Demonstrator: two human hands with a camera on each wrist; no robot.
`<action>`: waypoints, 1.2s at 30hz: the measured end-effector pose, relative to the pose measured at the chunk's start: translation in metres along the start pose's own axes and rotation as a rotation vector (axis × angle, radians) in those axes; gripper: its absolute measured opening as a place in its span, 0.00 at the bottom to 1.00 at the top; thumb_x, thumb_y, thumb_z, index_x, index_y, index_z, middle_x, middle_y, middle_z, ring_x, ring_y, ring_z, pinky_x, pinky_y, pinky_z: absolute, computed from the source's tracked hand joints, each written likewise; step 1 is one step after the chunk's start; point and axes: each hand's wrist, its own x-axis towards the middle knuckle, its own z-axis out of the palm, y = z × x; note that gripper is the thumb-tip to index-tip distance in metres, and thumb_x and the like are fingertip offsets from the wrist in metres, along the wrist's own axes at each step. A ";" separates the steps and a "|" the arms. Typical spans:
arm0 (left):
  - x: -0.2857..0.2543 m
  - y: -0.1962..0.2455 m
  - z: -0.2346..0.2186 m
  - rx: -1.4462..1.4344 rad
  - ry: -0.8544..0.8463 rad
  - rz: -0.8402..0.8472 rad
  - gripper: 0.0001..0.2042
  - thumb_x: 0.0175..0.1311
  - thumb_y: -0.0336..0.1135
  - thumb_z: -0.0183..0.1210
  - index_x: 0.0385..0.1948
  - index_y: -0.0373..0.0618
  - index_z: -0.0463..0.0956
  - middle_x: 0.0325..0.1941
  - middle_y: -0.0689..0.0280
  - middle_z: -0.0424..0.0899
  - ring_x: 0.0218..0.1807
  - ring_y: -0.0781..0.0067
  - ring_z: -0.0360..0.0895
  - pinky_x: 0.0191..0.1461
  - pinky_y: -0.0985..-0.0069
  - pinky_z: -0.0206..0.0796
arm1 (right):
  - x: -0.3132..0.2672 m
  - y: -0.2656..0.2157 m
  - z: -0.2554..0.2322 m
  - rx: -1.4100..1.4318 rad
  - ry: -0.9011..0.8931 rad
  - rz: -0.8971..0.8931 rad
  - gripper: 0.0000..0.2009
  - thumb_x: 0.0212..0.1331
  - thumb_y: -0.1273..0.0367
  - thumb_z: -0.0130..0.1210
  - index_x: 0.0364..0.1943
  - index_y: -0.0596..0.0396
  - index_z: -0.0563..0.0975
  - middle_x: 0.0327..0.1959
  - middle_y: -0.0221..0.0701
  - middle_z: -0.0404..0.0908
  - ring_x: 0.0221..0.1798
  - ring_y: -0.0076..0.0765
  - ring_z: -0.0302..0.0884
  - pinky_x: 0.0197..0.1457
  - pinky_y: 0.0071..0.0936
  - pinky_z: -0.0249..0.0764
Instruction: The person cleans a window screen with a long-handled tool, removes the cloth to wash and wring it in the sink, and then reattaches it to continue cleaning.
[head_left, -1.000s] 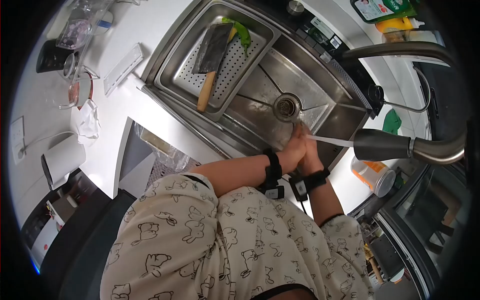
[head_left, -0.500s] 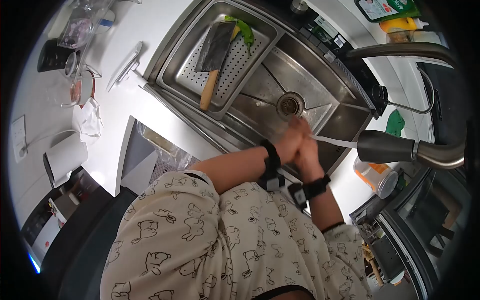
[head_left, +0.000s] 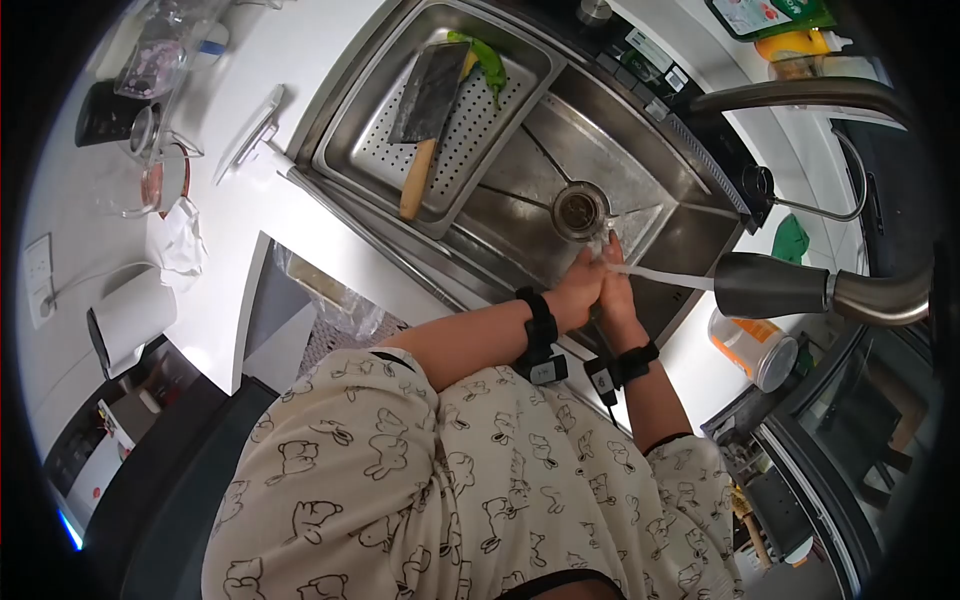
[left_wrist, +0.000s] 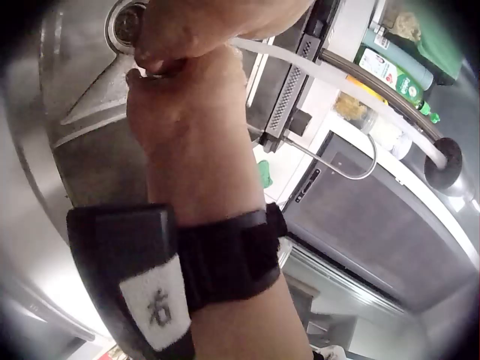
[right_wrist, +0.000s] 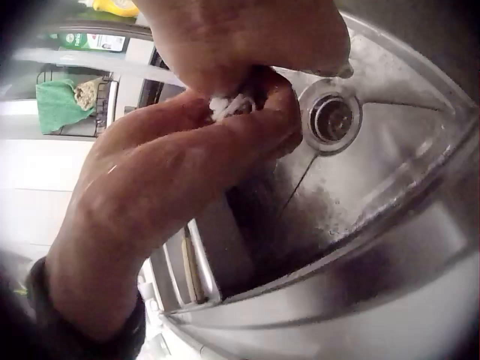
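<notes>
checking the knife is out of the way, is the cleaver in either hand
No, the cleaver lies in the perforated tray, apart from both hands.

sink basin (head_left: 520, 190) open around the drain (head_left: 579, 209) | faucet spout (head_left: 770, 285) crowds the right | tray (head_left: 345, 150) with cleaver (head_left: 428, 95) blocks the left half

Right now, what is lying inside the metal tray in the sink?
A big knife with a wooden handle lies in the tray, and a green pepper lies at its far end. The blade covers part of the pepper and some of the tray's holes.
</notes>
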 end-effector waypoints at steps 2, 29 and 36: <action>0.007 -0.004 -0.005 -0.001 0.009 0.050 0.16 0.66 0.41 0.42 0.53 0.47 0.58 0.48 0.62 0.69 0.48 0.72 0.67 0.49 0.71 0.61 | -0.006 0.003 0.004 0.108 0.027 0.129 0.24 0.63 0.57 0.42 0.58 0.56 0.60 0.48 0.34 0.67 0.44 0.30 0.67 0.46 0.24 0.64; 0.020 0.033 -0.029 0.078 0.153 -0.130 0.13 0.63 0.32 0.41 0.48 0.50 0.65 0.44 0.66 0.71 0.44 0.73 0.70 0.41 0.78 0.65 | -0.017 -0.009 -0.015 0.056 0.020 0.054 0.07 0.53 0.68 0.55 0.32 0.51 0.68 0.28 0.22 0.70 0.33 0.18 0.66 0.34 0.17 0.62; 0.020 0.029 -0.030 0.148 0.339 0.055 0.13 0.63 0.36 0.40 0.47 0.50 0.65 0.36 0.65 0.73 0.35 0.72 0.69 0.38 0.74 0.61 | -0.014 -0.009 -0.009 -0.232 -0.083 -0.077 0.08 0.55 0.66 0.53 0.37 0.52 0.72 0.27 0.22 0.70 0.31 0.17 0.65 0.30 0.17 0.60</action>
